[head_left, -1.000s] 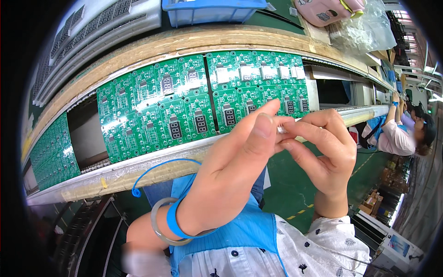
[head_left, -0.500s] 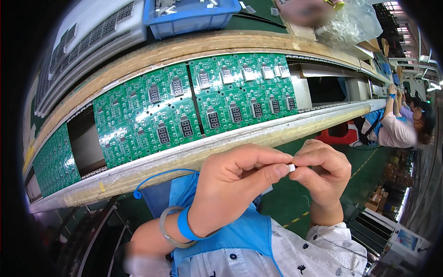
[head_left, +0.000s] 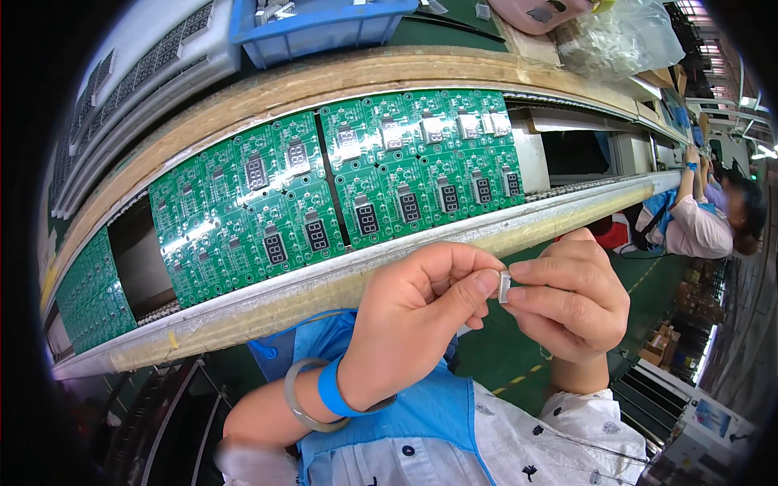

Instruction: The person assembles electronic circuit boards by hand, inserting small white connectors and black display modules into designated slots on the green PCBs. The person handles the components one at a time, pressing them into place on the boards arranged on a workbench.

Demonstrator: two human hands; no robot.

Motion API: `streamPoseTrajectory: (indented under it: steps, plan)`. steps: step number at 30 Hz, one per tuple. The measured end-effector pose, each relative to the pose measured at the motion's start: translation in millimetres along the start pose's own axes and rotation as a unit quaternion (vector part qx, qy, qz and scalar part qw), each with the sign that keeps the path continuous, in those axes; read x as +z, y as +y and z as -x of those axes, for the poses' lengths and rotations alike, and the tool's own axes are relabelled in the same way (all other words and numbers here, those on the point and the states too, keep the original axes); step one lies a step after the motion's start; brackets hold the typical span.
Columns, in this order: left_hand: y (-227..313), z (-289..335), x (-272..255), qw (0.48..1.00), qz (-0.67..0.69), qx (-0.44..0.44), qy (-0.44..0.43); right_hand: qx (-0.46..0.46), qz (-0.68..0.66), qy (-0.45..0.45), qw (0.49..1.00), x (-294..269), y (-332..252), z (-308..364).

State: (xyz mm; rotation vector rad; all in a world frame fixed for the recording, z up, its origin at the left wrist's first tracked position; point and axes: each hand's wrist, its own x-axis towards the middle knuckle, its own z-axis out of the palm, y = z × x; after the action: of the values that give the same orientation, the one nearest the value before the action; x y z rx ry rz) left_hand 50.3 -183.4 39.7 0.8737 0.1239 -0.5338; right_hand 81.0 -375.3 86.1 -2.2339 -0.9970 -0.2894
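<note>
Between my two hands is a small white rectangular part [head_left: 504, 287], held upright by the fingertips above the floor on my side of the conveyor. My left hand [head_left: 413, 320], with a blue band and a bangle at its wrist, pinches it from the left with thumb and forefinger. From the other side my right hand [head_left: 571, 300] grips it with thumb and fingers. Beyond the hands lie a left green circuit board panel [head_left: 215, 259] and a right green circuit board panel [head_left: 425, 166]. Black-faced digit displays [head_left: 367, 217] sit on both, fewer on the left one.
A wood-and-metal conveyor rail [head_left: 267, 296] runs between me and the boards. Further left is another green panel [head_left: 93, 296]. Past the far rail are white foam trays [head_left: 150, 105], a blue bin [head_left: 324, 36] and a clear plastic bag [head_left: 624, 44]. Another person [head_left: 701, 223] works at the far right.
My right hand has turned, its fingers now higher and spread along the part. The white part shows more of its length, standing upright. The view has shifted slightly.
</note>
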Motion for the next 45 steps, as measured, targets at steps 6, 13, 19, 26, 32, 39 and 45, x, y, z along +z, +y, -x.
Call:
streamPoseTrajectory:
  steps: [6,13,19,26,32,39,45]
  plan:
    - [0,-3,2,0.990,-0.116,0.055,0.064,0.037,0.001,-0.005,0.999,-5,30,-13]
    - [-8,-6,-24,0.796,-0.475,0.370,0.056,0.044,0.088,-0.094,0.991,-8,81,-22]
    - [-11,-6,-32,0.782,-0.499,0.370,0.056,0.069,0.052,-0.133,0.987,-4,92,-24]
    - [-16,-7,-36,0.781,-0.495,0.376,0.060,0.065,0.111,-0.162,0.978,0,84,-30]
    - [-17,-6,-38,0.784,-0.494,0.371,0.060,0.042,0.173,-0.197,0.964,1,77,-34]
    - [-19,-6,-39,0.778,-0.499,0.377,0.058,0.022,0.221,-0.213,0.952,1,68,-39]
    - [-18,-6,-40,0.782,-0.494,0.377,0.050,0.045,0.202,-0.201,0.958,0,72,-35]
